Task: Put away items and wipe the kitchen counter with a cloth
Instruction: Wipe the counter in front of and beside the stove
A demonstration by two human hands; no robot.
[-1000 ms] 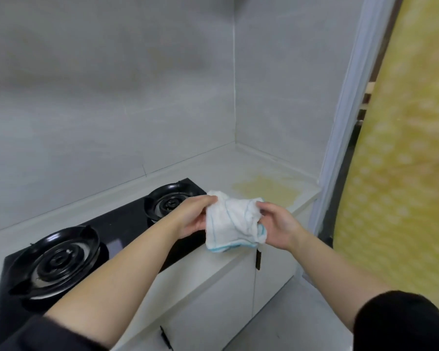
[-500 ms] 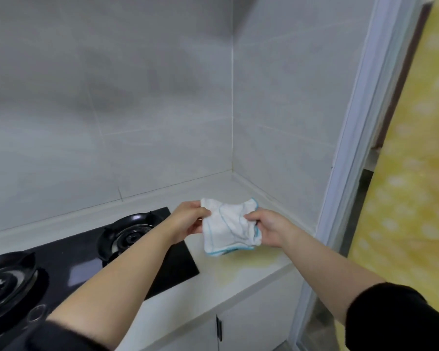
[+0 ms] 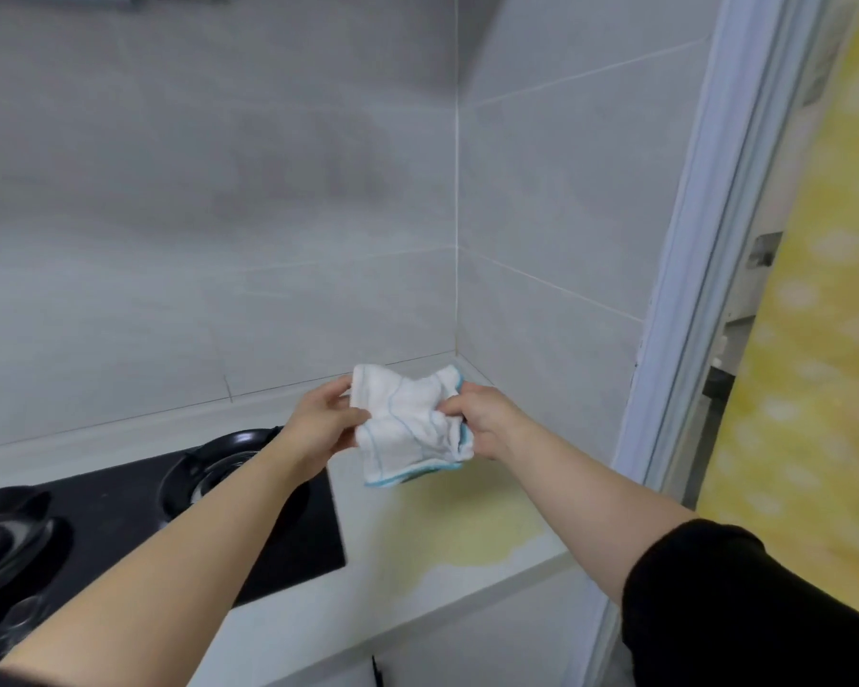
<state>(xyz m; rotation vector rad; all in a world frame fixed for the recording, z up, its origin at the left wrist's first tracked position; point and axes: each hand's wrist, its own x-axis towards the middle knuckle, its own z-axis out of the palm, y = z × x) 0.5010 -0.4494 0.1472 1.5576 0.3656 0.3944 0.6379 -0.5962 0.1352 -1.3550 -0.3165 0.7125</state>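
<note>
Pinching opposite edges, the left hand (image 3: 324,424) and right hand (image 3: 487,422) grip the cloth (image 3: 407,428) above the counter (image 3: 447,547); it looks soft, light and floppy.

The white terry cloth (image 3: 412,428) with pale blue stitched edging hung crumpled and loosely folded in the air above the pale tabletop (image 3: 368,577), near its back right corner. The left hand (image 3: 326,426) pinched its left side and the right hand (image 3: 487,421) gripped its right side. Its lower edge drooped, clear of the tabletop. A yellowish patch (image 3: 467,533) lay on the tabletop below it, toward the right front edge.
</note>
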